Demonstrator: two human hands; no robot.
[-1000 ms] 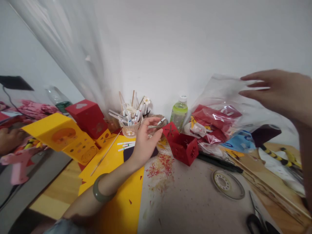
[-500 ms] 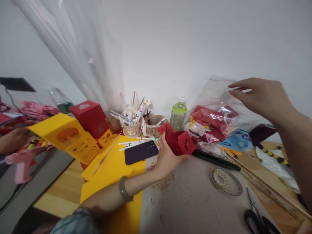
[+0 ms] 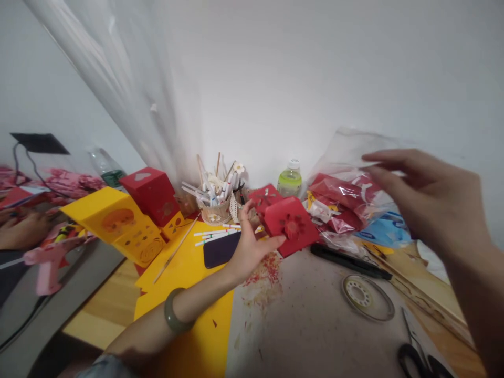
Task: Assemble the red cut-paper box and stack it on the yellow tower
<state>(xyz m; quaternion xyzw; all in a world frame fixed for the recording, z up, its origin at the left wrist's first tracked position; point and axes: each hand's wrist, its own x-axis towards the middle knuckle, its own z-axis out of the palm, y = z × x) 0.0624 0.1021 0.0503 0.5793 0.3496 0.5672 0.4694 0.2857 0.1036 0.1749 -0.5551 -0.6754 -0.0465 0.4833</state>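
Note:
My left hand [image 3: 252, 244], a green bangle on its wrist, grips a folded red paper card [image 3: 291, 228] by its left side, thumb in front. Flower-shaped cut-outs show in the card's two visible panels. My right hand [image 3: 437, 199] hovers at the right with fingers stretched forward and nothing visible between them. Behind its fingertips stands a clear plastic bag [image 3: 342, 191] with red paper pieces inside; whether they touch it I cannot tell. Partly under my left hand lies a dark phone [image 3: 221, 249] on yellow paper [image 3: 179, 268].
Markers fill a woven basket [image 3: 214, 212] beside a green-labelled bottle [image 3: 290, 179]. A black cutter [image 3: 350, 261], tape roll [image 3: 358, 291] and scissors [image 3: 417, 352] lie at right. Yellow [image 3: 118, 220] and red [image 3: 149, 194] cards stand left, near a pink glue gun [image 3: 49, 265] and another person's hand [image 3: 23, 231].
My left hand has turned the red card so its flower panel faces me more, lifting it nearer. My right hand has moved slightly lower and closer, beside the bag.

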